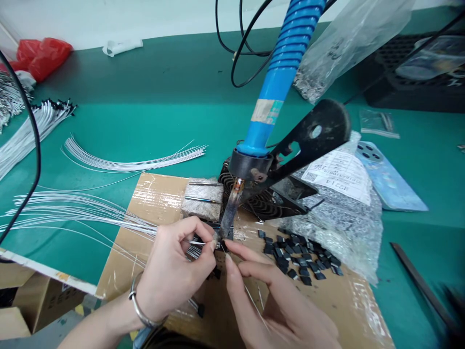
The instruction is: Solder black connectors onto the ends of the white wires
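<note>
My left hand [178,266] pinches a thin white wire [109,215] and brings its end up to the tip of a fixed blue-handled soldering iron [279,72]. My right hand [276,300] pinches a small dark part just below the iron tip [227,223]; the part itself is mostly hidden by my fingertips. Both hands meet over a taped cardboard sheet [156,194]. A bundle of white wires fans out to the left from my left hand.
Several small black parts [301,259] lie right of my hands, by a plastic bag [345,208] of parts. A sponge block [201,198], black fan grille [261,203], more wire bundles [134,162], a black cable [34,145] and a black crate [417,72] sit on the green table.
</note>
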Action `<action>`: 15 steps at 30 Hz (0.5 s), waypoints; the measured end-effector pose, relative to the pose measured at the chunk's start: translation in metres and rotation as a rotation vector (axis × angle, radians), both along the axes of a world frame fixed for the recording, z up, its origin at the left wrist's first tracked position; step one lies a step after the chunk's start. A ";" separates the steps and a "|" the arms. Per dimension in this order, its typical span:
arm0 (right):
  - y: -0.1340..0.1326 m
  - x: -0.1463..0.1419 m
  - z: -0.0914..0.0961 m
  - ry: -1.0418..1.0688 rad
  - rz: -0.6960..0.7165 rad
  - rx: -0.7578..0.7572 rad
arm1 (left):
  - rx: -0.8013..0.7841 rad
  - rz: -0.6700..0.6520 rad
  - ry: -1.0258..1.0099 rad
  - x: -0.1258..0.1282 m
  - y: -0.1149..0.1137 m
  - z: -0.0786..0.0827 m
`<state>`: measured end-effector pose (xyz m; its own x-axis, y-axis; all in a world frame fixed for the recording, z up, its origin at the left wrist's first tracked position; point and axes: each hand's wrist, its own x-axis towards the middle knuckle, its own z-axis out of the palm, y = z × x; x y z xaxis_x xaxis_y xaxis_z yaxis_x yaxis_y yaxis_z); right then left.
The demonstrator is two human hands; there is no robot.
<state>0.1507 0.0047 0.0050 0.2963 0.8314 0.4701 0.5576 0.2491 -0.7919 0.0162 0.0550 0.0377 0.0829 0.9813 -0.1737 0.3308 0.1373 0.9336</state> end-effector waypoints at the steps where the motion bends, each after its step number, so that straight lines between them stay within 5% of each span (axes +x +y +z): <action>1: 0.000 0.001 -0.001 -0.001 0.006 0.001 | -0.007 -0.005 -0.002 0.000 0.000 0.000; 10: -0.005 0.003 -0.008 0.065 0.075 -0.065 | -0.045 -0.025 0.017 -0.005 -0.001 -0.006; 15: -0.010 0.008 -0.012 0.179 0.064 -0.190 | -0.022 -0.073 0.193 -0.017 -0.005 -0.016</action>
<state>0.1587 -0.0051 -0.0074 0.3048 0.9195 0.2483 0.3924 0.1163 -0.9124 -0.0006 0.0502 0.0217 0.1163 0.9697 -0.2149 0.5134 0.1265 0.8488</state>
